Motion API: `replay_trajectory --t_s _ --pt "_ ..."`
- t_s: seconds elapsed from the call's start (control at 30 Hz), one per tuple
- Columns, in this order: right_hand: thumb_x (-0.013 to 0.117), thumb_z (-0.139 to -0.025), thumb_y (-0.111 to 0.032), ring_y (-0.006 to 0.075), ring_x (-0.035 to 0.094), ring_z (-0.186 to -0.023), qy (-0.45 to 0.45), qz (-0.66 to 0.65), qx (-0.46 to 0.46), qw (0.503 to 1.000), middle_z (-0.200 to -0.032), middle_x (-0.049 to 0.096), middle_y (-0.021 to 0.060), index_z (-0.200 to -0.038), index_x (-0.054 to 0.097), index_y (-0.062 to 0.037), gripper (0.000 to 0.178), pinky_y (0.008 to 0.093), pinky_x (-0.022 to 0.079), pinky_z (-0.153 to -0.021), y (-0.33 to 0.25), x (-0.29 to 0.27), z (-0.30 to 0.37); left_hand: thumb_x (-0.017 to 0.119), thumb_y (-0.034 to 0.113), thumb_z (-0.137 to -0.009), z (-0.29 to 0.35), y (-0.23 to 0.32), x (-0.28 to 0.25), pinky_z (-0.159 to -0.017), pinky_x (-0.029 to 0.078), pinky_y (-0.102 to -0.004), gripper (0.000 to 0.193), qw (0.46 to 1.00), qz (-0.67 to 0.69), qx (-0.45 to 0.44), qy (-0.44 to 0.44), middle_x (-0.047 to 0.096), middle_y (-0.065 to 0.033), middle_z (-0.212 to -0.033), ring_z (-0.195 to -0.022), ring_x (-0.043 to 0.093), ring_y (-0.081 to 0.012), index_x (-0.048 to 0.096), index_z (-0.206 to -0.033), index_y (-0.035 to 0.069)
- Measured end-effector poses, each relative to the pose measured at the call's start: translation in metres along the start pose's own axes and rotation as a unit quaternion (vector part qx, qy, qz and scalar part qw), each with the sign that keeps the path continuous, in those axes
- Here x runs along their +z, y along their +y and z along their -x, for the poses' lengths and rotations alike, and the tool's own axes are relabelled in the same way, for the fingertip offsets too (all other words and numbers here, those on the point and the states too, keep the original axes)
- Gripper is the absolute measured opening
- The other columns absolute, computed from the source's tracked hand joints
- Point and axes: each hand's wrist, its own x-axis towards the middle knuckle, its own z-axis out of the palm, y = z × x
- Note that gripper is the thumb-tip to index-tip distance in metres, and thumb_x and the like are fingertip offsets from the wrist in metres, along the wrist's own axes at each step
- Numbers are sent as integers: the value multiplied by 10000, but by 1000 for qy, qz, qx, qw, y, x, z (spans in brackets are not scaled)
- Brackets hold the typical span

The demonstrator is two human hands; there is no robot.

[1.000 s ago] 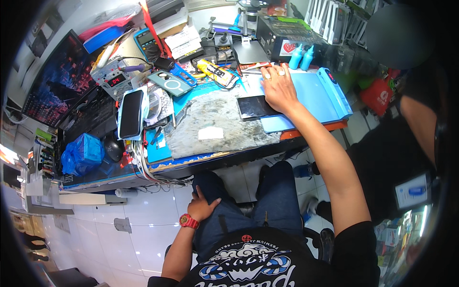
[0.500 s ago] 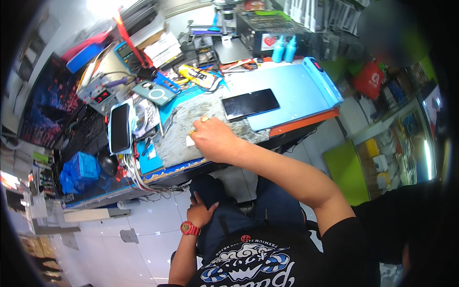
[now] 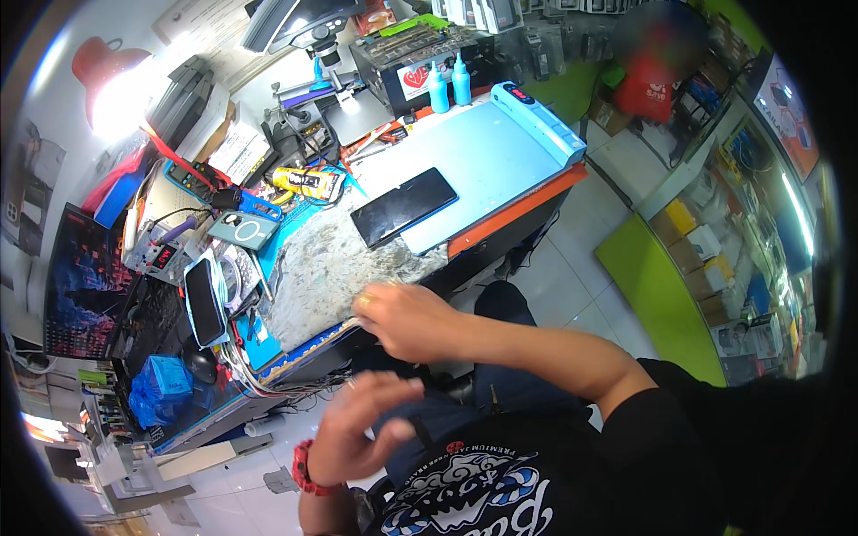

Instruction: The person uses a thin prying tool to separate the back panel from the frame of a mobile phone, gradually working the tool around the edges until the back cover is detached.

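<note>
The right hand (image 3: 407, 320) has pulled back off the surface's (image 3: 340, 259) front edge, fingers curled, grip unclear; the left hand (image 3: 357, 429) has lifted, fingers apart; a phone (image 3: 404, 206) lies on the blue mat (image 3: 483, 156).

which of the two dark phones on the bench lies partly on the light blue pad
The bare black phone near the bench's middle; its far end overlaps the light blue pad. The other phone, in a pale case, lies far left among cables.

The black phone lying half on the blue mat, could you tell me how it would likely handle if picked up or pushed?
The black phone looks flat and rigid, so it should stay stiff. Its glossy face suggests a slippery, breakable surface. Lying partly off the blue mat, it might rock if pushed.
</note>
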Motion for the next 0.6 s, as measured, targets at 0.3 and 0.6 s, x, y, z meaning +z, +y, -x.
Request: replay_trajectory --t_s 0.3,0.6 --pt "665 -942 -198 389 670 -1005 -119 -104 262 952 -1021 696 204 -1056 653 0 229 463 515 -862 93 13 166 689 193 -947 -180 -107 28 -932 523 -443 366 937 -323 102 86 631 -202 -1251 -1091 639 -397 645 -1244 -16" --pt "706 -930 -238 374 694 -944 24 -169 419 892 -986 721 188 -1062 668 -14 263 447 527 -828 143 58 238 671 367 -953 -214 -138 29 -972 524 -449 508 900 -434 4 -43 617 -198 -1300 -1177 611 -378 650 -1299 -4"
